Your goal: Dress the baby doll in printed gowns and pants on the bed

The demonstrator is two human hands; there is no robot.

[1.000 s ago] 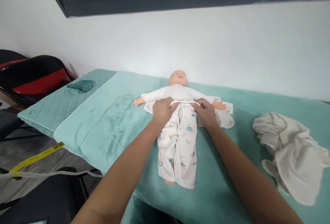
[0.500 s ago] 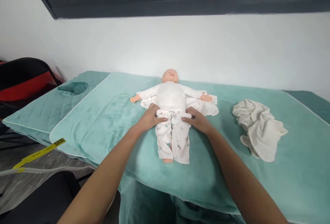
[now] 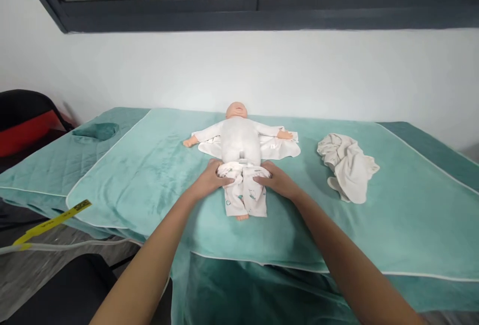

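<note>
A baby doll (image 3: pixel 239 140) lies on its back with its arms spread and its head toward the wall. Printed white baby pants (image 3: pixel 245 197) cover its legs, with the waistband bunched at the hips. My left hand (image 3: pixel 212 180) is closed on the left side of the waistband, thumb on top. On the other side, my right hand (image 3: pixel 277 179) pinches the waistband the same way. A white baby top (image 3: pixel 279 148) is spread open under the doll's back and arms. One foot shows below the pant hems.
A crumpled white cloth garment (image 3: pixel 348 167) lies to the right on the green bed cover (image 3: pixel 411 225). A red and black chair (image 3: pixel 30 128) stands far left. Nearer are a cable with a yellow tag (image 3: pixel 52 222) and a dark seat (image 3: pixel 71 290).
Both hands have drawn the pants' waistband down a little toward me, baring more of the doll's lower belly. The camera view has shifted slightly.
</note>
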